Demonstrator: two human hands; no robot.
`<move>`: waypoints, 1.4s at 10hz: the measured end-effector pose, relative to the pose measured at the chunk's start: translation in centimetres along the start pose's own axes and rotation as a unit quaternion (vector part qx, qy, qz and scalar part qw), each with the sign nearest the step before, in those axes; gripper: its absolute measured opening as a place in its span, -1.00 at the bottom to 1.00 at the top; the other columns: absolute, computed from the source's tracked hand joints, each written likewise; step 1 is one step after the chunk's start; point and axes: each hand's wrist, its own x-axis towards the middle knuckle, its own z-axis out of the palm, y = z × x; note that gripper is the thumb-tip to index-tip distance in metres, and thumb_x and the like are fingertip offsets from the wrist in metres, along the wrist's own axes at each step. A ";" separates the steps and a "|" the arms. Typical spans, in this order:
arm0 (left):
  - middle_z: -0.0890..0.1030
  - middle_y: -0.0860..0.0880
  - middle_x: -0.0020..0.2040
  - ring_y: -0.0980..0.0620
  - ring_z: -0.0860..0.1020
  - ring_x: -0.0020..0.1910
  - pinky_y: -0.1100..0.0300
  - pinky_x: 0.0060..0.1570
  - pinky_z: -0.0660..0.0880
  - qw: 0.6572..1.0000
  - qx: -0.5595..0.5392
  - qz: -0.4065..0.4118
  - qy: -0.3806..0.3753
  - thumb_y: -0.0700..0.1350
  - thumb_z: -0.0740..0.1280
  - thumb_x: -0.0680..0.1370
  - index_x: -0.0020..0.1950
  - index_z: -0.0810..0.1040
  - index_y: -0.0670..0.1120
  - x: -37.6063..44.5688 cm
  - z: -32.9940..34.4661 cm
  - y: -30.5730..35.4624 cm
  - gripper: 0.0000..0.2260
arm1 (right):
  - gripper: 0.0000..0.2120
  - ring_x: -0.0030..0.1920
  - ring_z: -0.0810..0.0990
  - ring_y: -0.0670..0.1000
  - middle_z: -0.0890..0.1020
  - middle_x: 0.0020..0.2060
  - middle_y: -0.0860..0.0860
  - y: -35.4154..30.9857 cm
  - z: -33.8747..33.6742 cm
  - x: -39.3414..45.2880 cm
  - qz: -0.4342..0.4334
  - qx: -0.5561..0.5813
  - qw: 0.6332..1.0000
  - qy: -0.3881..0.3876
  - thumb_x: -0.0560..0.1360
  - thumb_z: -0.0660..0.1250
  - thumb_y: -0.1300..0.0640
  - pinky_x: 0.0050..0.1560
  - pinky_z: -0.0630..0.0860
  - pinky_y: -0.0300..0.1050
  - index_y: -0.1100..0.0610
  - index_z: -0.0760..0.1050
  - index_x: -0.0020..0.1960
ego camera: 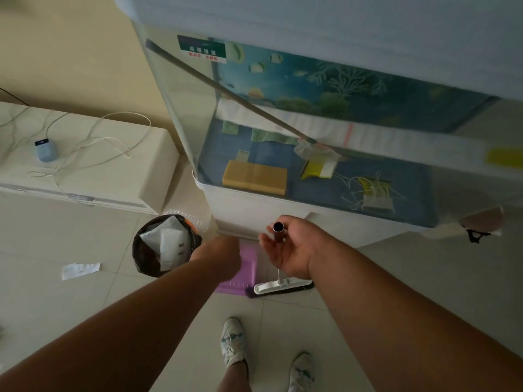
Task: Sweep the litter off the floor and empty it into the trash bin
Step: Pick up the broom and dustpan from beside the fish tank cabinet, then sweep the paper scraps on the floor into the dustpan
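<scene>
My right hand [291, 247] holds the top of the broom handle [278, 228] loosely, fingers partly spread around it. The broom head [283, 287] rests on the tiled floor below, white with dark bristles. A purple dustpan [244, 274] lies on the floor just left of the broom head, partly hidden under my left hand [219, 257], whose fingers I cannot see. The trash bin [141, 250], lined with a black bag and holding white paper litter, stands left of my left hand. A white scrap of paper [80, 270] lies on the floor left of the bin.
A glass fish tank on a white stand [254, 210] rises right behind the broom, with a long net pole [226, 91] inside. A low cream cabinet [113, 176] with white cables stands at the left. My two shoes [233, 342] are at the bottom.
</scene>
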 end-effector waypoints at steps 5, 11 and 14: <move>0.74 -0.05 0.08 -0.15 0.69 -0.01 0.05 -0.05 0.60 0.975 -0.112 -0.150 0.118 0.02 0.22 0.69 0.19 0.61 0.04 -12.9 6.5 0.8 -0.80 | -0.71 -0.68 0.11 -0.09 0.15 -0.49 0.00 9.1 -4.8 -5.2 0.017 -0.130 0.991 -0.004 0.47 0.05 0.35 -0.63 0.32 -0.32 0.13 0.23 -0.39; 0.69 -0.03 -0.20 -0.03 0.64 -0.24 0.11 -0.28 0.49 0.776 -0.421 -0.437 0.174 -0.09 0.33 0.64 -0.08 0.72 -0.08 -29.3 12.5 -1.4 -0.80 | -0.71 -0.64 0.45 0.03 0.38 -0.60 0.06 22.5 -5.4 -15.7 0.053 -0.224 0.971 -0.072 0.56 0.07 0.39 -0.59 0.56 -0.18 0.24 0.36 -0.31; 0.72 -0.33 0.24 -0.34 0.69 0.24 -0.05 0.12 0.64 0.604 -0.552 -0.525 0.235 -0.12 0.31 0.69 0.29 0.68 -0.32 -39.4 19.0 -8.7 -0.68 | -0.71 -0.71 0.40 0.03 0.36 -0.64 0.05 32.0 -1.1 -16.3 0.105 -0.259 0.956 -0.086 0.60 0.11 0.30 -0.64 0.49 -0.24 0.22 0.33 -0.30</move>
